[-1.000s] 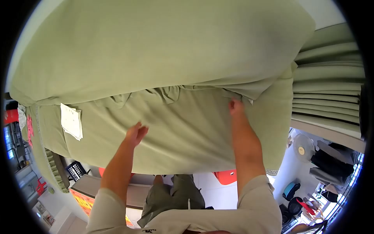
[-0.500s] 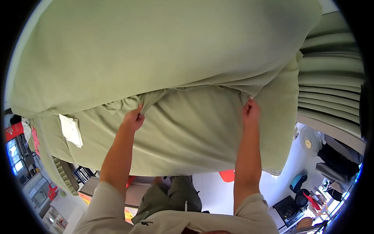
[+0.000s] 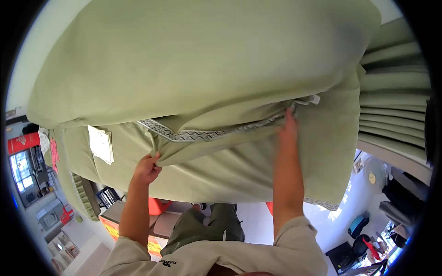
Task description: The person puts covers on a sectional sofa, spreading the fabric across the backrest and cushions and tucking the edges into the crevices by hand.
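Observation:
Green fabric covers the broad surface in front of me and bulges up at the far side. My left hand pinches a fold of it, left of the middle. A patterned grey trim band shows along the fabric between my hands. My right hand, blurred by motion, is at the right end of that band, its fingers closed around the fabric there. Just beyond it lies a small white tag. A stack of white papers rests on the fabric at the left.
Pleated green fabric hangs at the right. Below it stands a round fan beside dark clothes. Red objects, one of them a stool, are under the near edge. Shelves stand at the lower left.
My left hand has pulled its fold of fabric toward me, and the grey trim band has come into view. My right hand has moved slightly up and away. The white tag is now more exposed.

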Available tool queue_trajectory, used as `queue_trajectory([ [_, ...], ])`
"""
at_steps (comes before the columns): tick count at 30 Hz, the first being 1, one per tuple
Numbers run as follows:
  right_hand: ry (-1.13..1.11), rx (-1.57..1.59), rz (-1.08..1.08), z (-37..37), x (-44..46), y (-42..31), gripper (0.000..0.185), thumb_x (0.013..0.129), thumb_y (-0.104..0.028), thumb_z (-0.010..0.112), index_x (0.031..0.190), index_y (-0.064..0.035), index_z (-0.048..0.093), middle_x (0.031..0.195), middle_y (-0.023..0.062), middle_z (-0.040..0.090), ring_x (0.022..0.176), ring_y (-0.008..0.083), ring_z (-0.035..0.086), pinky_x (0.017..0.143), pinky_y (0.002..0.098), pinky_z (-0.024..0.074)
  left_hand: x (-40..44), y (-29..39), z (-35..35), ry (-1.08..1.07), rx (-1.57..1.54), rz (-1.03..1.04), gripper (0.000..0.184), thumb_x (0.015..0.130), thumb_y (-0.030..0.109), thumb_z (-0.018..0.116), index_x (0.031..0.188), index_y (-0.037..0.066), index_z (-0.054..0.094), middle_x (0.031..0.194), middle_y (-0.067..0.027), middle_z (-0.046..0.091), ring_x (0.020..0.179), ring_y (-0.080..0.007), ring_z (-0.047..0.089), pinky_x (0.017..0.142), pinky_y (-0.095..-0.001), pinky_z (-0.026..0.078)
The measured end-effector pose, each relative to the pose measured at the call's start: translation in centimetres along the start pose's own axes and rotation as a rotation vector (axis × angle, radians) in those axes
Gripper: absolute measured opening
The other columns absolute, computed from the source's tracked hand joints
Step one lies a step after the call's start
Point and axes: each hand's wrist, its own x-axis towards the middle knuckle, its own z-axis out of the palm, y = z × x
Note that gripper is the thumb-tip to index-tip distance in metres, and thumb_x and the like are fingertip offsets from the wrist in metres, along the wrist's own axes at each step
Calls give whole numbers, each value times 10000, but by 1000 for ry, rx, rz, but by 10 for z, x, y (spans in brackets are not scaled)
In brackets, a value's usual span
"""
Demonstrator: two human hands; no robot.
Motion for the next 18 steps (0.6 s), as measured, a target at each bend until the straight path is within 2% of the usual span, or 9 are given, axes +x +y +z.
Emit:
queue_trajectory([
  [1,145,-90,-50,8,-44,-34,648,756,-298,704,1261,-19,410,1180,147,505,1035,297,512,808,473,474,2,-6,2,30,73,7,173,833,101,610,970,23,538,803,-12,546,558,-57,403,426,-187,293],
  [2,401,-56,13,18,-79,-60,662,748,-309,709,1278,-58,402,1185,148,503,1052,289,508,830,471,470,1,-12,7,63,143,11,181,823,94,618,967,17,540,783,-13,541,547,-58,405,418,-189,294],
  [3,483,-113,-123,4,-97,-71,665,762,-294,701,1291,-53,378,1166,155,498,1005,285,523,750,491,492,-3,-19,16,78,306,21,187,817,95,625,966,23,537,742,-9,530,528,-62,407,412,-188,296],
  [5,334,-131,-530,-60,-106,-66,573,785,-229,681,1244,-10,417,1163,152,511,971,268,544,782,439,493,-3,-40,29,122,502,38,200,801,96,639,953,22,531,688,-14,524,495,-75,415,409,-193,317],
  [7,330,-268,-675,-69,-139,-67,485,804,-170,655,1197,31,453,1157,137,528,969,251,545,816,394,482,18,-69,18,167,477,73,218,779,102,657,932,12,530,689,-34,536,491,-94,452,423,-209,363],
  [10,338,-488,-545,-99,-143,-43,438,803,-122,641,1168,56,478,1155,143,538,978,243,546,853,353,461,28,-93,4,243,399,135,243,753,118,680,909,6,532,716,-62,557,528,-119,535,453,-235,431],
  [12,332,-418,-478,-121,-129,-22,482,804,-136,635,1207,50,446,1178,148,524,998,248,540,857,353,454,13,-95,3,337,472,153,244,747,120,685,896,6,529,724,-74,569,554,-136,577,472,-248,457],
  [15,392,-341,-362,-105,-148,-27,537,795,-147,631,1239,54,405,1208,162,501,1028,254,529,864,354,446,-3,-103,-38,112,520,29,231,755,122,671,901,9,531,732,-81,582,597,-153,612,487,-250,469],
  [18,401,-428,-343,-56,-199,-61,570,782,-147,624,1249,64,375,1216,172,489,1045,257,522,856,362,451,-30,-106,-82,70,591,88,230,756,137,665,895,10,533,715,-77,589,587,-145,606,490,-247,474],
])
